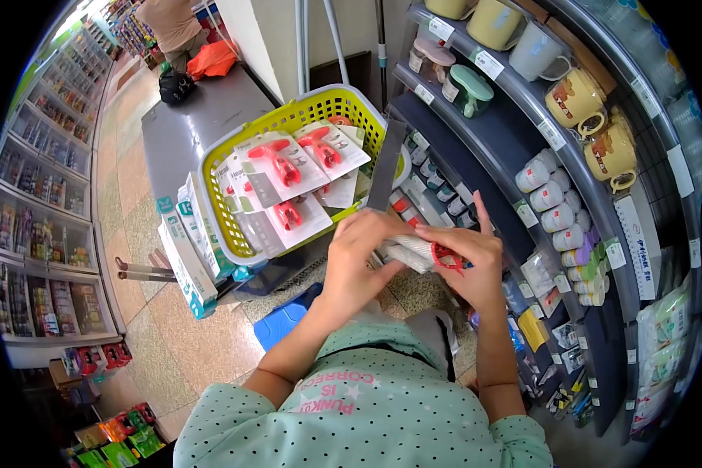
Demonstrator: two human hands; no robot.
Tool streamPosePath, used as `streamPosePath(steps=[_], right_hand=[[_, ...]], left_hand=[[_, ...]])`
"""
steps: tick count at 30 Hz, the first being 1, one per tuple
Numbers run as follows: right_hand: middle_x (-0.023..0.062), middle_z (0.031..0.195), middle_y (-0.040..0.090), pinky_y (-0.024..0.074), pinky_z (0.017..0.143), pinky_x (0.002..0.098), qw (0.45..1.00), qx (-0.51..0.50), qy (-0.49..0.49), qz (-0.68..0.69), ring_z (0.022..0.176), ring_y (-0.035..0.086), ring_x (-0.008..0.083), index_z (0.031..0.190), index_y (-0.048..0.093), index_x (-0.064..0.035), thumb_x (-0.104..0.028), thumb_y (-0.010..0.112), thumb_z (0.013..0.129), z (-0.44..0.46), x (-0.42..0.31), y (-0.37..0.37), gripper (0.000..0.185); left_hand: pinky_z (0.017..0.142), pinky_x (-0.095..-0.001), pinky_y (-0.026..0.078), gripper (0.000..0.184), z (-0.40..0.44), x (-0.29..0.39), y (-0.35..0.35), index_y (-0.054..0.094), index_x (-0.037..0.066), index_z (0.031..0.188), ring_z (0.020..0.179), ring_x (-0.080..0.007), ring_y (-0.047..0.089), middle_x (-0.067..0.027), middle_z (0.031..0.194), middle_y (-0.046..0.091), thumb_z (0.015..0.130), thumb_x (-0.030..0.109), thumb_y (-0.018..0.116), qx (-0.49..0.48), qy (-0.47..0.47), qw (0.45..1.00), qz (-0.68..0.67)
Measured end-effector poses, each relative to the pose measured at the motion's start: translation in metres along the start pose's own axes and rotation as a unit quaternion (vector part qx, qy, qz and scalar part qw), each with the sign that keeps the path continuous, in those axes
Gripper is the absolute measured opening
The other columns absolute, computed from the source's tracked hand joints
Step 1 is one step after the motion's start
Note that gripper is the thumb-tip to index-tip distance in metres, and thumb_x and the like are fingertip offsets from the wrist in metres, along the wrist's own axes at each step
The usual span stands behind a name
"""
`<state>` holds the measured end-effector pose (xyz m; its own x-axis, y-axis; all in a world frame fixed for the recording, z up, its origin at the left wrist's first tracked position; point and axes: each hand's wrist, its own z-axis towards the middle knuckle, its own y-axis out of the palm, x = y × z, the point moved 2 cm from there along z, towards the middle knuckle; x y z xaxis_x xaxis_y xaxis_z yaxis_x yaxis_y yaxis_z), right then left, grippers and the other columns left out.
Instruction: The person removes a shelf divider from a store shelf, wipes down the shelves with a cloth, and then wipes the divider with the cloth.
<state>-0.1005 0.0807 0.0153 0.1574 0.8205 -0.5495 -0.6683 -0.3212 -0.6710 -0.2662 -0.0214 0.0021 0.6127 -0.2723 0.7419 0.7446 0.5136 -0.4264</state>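
Observation:
In front of my chest, both hands meet at a small white packet with a red part at its right end; its exact kind is unclear. My left hand pinches its left side between thumb and bent fingers. My right hand grips the red end, with one finger pointing up. Just beyond my left hand stands a yellow-green and grey basket. Several white cards with red plastic tools lie piled inside it.
The basket rests on a grey table beside white-and-teal boxes. A curved shelf with mugs, jars and white cups stands close at right. Below is a blue plastic object. A person is at the far end.

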Motion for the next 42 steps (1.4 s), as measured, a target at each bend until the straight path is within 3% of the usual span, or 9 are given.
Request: streamPosePath(steps=[2,7,10,15,18,23,27,33,42], right_hand=[[0.0046,0.102,0.076,0.0228,0.12,0.0554,0.998,0.043,0.034,-0.017,0.092,0.073,0.0203,0.108,0.075,-0.0129,-0.002,0.082,0.064,0.001,0.007,-0.003,0.046],[0.0054,0.106,0.076,0.0303,0.115,0.0493,0.988,0.121,0.088,-0.028,0.092,0.072,0.021,0.105,0.074,-0.0103,0.002,0.074,0.066,0.001,0.031,-0.003,0.041],[0.0055,0.109,0.075,0.0303,0.115,0.0483,0.987,0.113,0.104,-0.044,0.095,0.071,0.0209,0.105,0.073,-0.01,0.002,0.074,0.066,0.002,0.04,0.005,0.041],[0.0037,0.105,0.072,0.0384,0.102,0.0422,0.988,0.094,0.105,-0.059,0.097,0.065,0.0238,0.107,0.071,-0.01,0.002,0.075,0.066,0.006,0.05,0.018,0.043],[0.0021,0.107,0.072,0.0375,0.101,0.0394,0.991,0.06,0.082,-0.082,0.099,0.063,0.0231,0.107,0.071,-0.0108,0.003,0.075,0.067,0.015,0.052,0.029,0.042],[-0.0022,0.109,0.071,0.0302,0.109,0.0515,0.991,-0.012,-0.035,-0.127,0.101,0.061,0.02,0.105,0.072,-0.0141,0.003,0.071,0.069,0.035,0.065,0.061,0.04],[-0.0031,0.104,0.072,0.0272,0.112,0.0541,0.988,-0.03,-0.083,-0.125,0.101,0.063,0.0194,0.099,0.073,-0.014,0.006,0.071,0.066,0.046,0.068,0.082,0.039],[-0.0046,0.099,0.071,0.0273,0.112,0.0542,0.99,-0.076,-0.086,-0.084,0.103,0.062,0.0161,0.098,0.072,-0.0137,0.001,0.07,0.073,0.034,0.08,0.087,0.029],[-0.0037,0.097,0.073,0.0318,0.109,0.0483,0.977,-0.194,-0.083,-0.043,0.097,0.064,0.0165,0.095,0.073,-0.015,0.005,0.068,0.068,0.042,0.077,0.056,0.034]], left_hand=[[0.091,-0.0369,0.047,0.047,0.001,-0.017,-0.01,0.068,0.004,0.102,0.099,-0.0295,0.064,-0.0092,0.103,0.07,0.061,0.012,0.089,0.028,-0.021,0.999,-0.025],[0.082,-0.0401,0.043,0.035,-0.003,-0.062,0.006,0.069,0.007,0.098,0.092,-0.0292,0.059,-0.0072,0.092,0.066,0.068,0.017,0.086,0.104,-0.132,0.978,0.125],[0.079,-0.0399,0.041,0.03,-0.001,-0.082,0.022,0.069,0.007,0.095,0.091,-0.028,0.059,-0.006,0.089,0.067,0.073,0.021,0.084,0.108,-0.126,0.973,0.157],[0.078,-0.037,0.038,0.014,0.007,-0.095,0.028,0.072,0.007,0.084,0.08,-0.0224,0.06,-0.0043,0.078,0.07,0.077,0.016,0.081,0.119,-0.129,0.968,0.181],[0.079,-0.0367,0.038,0.011,0.009,-0.098,0.024,0.073,0.007,0.083,0.078,-0.0216,0.06,-0.0038,0.077,0.07,0.078,0.014,0.079,0.104,-0.119,0.972,0.174],[0.081,-0.0368,0.037,0.01,0.014,-0.098,0.018,0.073,0.007,0.084,0.079,-0.0207,0.061,-0.0034,0.076,0.069,0.078,0.013,0.079,0.086,-0.096,0.973,0.189],[0.077,-0.0383,0.037,0.007,0.016,-0.101,0.02,0.072,0.007,0.081,0.079,-0.024,0.058,-0.0058,0.076,0.068,0.078,0.013,0.076,0.09,-0.088,0.975,0.184],[0.08,-0.0363,0.04,0.005,0.016,-0.1,0.022,0.073,0.006,0.079,0.074,-0.0209,0.06,-0.0042,0.072,0.069,0.076,0.008,0.077,0.118,-0.097,0.971,0.185],[0.078,-0.0361,0.042,0.006,0.022,-0.101,0.023,0.073,0.005,0.076,0.069,-0.0213,0.06,-0.0054,0.071,0.069,0.073,0.006,0.078,0.134,-0.107,0.967,0.186]])
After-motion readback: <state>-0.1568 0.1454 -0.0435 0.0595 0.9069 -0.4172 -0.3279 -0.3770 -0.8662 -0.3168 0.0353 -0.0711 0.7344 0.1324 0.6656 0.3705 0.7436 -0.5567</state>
